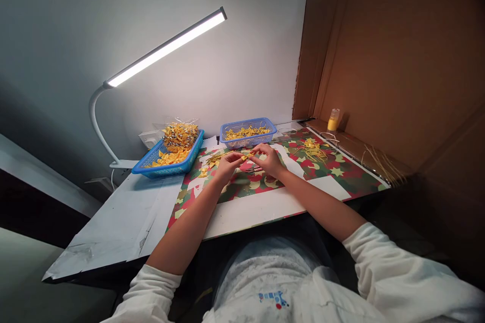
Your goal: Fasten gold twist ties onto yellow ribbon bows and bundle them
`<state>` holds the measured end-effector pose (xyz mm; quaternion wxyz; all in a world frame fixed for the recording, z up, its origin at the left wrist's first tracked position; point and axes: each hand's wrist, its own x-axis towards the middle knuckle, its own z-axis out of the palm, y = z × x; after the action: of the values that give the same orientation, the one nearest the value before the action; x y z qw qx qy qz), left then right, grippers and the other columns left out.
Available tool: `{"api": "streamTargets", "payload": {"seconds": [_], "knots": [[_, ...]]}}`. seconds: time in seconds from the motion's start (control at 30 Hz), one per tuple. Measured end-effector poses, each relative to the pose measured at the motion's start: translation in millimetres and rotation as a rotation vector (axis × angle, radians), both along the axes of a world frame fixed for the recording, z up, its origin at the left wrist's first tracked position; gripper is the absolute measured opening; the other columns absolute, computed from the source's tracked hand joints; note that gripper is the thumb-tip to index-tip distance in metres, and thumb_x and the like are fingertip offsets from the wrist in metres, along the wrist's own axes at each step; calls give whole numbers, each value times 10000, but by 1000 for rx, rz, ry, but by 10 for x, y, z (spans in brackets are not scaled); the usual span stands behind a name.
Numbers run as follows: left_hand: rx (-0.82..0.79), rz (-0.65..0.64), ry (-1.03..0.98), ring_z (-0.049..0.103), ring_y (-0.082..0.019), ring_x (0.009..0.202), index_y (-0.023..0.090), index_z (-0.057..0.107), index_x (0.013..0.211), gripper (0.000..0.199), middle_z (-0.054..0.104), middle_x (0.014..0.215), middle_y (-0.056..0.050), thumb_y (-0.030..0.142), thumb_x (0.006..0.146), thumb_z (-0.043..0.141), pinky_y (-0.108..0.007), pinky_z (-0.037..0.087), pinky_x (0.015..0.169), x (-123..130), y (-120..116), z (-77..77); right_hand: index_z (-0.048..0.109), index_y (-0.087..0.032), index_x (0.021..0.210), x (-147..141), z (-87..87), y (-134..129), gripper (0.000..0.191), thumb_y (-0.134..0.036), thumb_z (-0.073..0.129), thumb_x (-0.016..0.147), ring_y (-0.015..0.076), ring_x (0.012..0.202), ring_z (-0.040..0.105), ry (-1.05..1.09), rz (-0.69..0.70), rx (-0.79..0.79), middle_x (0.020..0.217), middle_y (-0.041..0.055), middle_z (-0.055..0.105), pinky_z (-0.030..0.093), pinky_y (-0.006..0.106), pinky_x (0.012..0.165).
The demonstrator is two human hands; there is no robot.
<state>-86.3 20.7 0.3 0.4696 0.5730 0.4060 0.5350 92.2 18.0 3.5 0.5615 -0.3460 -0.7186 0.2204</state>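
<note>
My left hand (229, 165) pinches a small yellow ribbon bow (244, 157) between thumb and fingertips, above the patterned sheet. Close on its right, my right hand (269, 159) is closed, its fingertips meeting at the bow's edge; what lies inside that pinch is too small to make out. A thin tool (253, 169), perhaps tweezers, lies under the hands, partly hidden. Left of my left hand is a bundle of yellow strands (216, 158), with a loose yellow bow (203, 172) near it.
A blue basket (166, 170) on the left holds yellow bows and a clear bag. Behind my hands stands a purple-blue basket (248, 140) of yellow pieces. Yellow cords (313, 151) lie right. A lamp (166, 48) reaches overhead; cardboard (394, 60) walls the right side.
</note>
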Motion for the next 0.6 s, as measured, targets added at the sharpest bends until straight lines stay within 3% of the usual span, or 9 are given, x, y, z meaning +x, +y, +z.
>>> {"api": "streamTargets", "payload": {"seconds": [0.07, 0.2, 0.3, 0.4, 0.5, 0.6], "knots": [[39, 19, 60, 597, -164, 753, 190, 712, 827, 403, 701, 852, -39, 424, 531, 854, -287, 454, 690, 3, -27, 18, 612, -218, 691, -2, -14, 17, 191, -385, 657, 772, 197, 808, 558, -11, -11, -32, 776, 42, 651, 424, 343, 785], [253, 177, 209, 591, -202, 905, 225, 710, 911, 371, 680, 1038, -56, 368, 593, 837, -316, 447, 803, -6, -80, 75, 584, -201, 638, -6, -71, 84, 295, -460, 636, 768, 176, 756, 554, 14, 3, -135, 726, 30, 630, 425, 317, 737], [364, 189, 239, 588, -214, 932, 226, 709, 840, 286, 672, 1027, -56, 373, 623, 821, -328, 437, 841, -21, -81, 87, 597, -192, 659, -13, -117, 133, 336, -515, 634, 741, 160, 713, 546, 54, 65, -209, 703, 16, 616, 426, 293, 686], [352, 162, 271, 596, -213, 865, 219, 716, 780, 244, 690, 893, -47, 402, 645, 804, -328, 428, 814, -32, -57, 64, 616, -193, 704, -18, -133, 137, 323, -512, 620, 757, 157, 694, 544, 58, 128, -248, 729, 18, 623, 434, 291, 663], [322, 172, 314, 591, -210, 788, 215, 721, 708, 237, 688, 759, -33, 428, 642, 800, -328, 412, 773, -39, -45, 39, 659, -210, 928, -7, -111, 89, 259, -428, 622, 795, 171, 743, 550, 40, 41, -182, 847, 31, 642, 453, 310, 704], [347, 190, 346, 582, -206, 765, 222, 724, 687, 224, 689, 734, -27, 435, 660, 787, -328, 406, 763, -40, -58, 36, 646, -249, 1102, 22, -72, 40, 306, -311, 657, 802, 211, 899, 553, -68, -121, 39, 994, 55, 635, 443, 354, 828]]}}
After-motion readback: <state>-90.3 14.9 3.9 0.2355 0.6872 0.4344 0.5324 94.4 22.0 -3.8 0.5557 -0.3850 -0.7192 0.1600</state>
